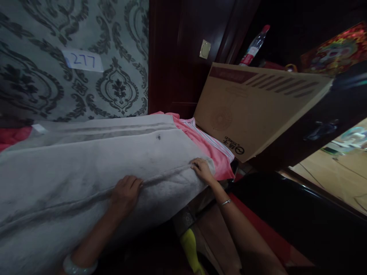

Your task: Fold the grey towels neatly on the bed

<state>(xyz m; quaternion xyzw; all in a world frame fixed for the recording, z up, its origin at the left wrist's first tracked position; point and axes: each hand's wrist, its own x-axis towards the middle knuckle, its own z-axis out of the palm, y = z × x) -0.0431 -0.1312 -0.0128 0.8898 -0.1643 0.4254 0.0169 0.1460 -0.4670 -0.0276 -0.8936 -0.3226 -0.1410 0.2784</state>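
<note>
A: Head view. Where's the cloth?
B: Grey plush blanket (109, 156), spread lengthwise below the patterned wallpaper (120, 57); a long fold runs along its near side. Pink sheet (220, 164) shows beyond its right end.
A: Hands?
B: Left hand (125, 193) laid over the fold, fingers bent, thumb hidden; can't tell whether it grips. Right hand (202, 170) farther along the same fold, near the blanket's right end, fingers curled on the ridge; firm hold or light touch, can't tell.
A: On the wrists?
B: Pale bangle (78, 266) left, silver bracelet (226, 202) right.
A: Surroundings?
B: Cardboard box (243, 107) leaning beside the pink sheet; red-capped bottle (255, 46) behind its top edge. Paper marked "277" (83, 61) on the wallpaper.
</note>
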